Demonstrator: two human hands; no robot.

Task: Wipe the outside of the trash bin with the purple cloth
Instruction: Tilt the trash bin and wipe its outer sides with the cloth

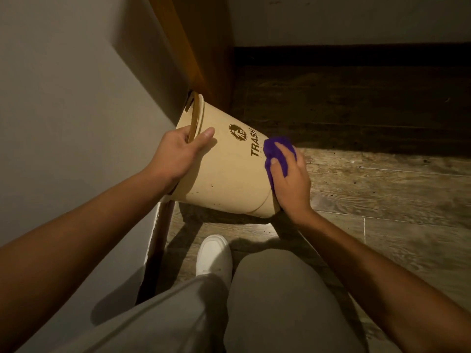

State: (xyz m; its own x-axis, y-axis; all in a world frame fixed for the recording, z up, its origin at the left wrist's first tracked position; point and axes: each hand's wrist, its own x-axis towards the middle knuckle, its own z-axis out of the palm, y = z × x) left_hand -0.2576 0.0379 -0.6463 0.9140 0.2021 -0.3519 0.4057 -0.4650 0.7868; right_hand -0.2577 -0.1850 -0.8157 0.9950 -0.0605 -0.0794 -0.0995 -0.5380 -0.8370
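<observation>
A cream plastic trash bin (224,171) with a dark "TRASH" print is tipped on its side above the floor, its open mouth toward the wall on the left. My left hand (178,154) grips the bin's rim, fingers inside and thumb on the outer wall. My right hand (290,177) presses a bunched purple cloth (276,154) flat against the bin's outer wall near its base, beside the printed word. Part of the cloth is hidden under my palm.
A grey wall (63,110) runs close on the left, with a wooden door frame (201,47) behind the bin. Wood-plank floor (382,189) stretches right. My white shoe (214,256) and grey trouser legs (267,307) sit just below the bin.
</observation>
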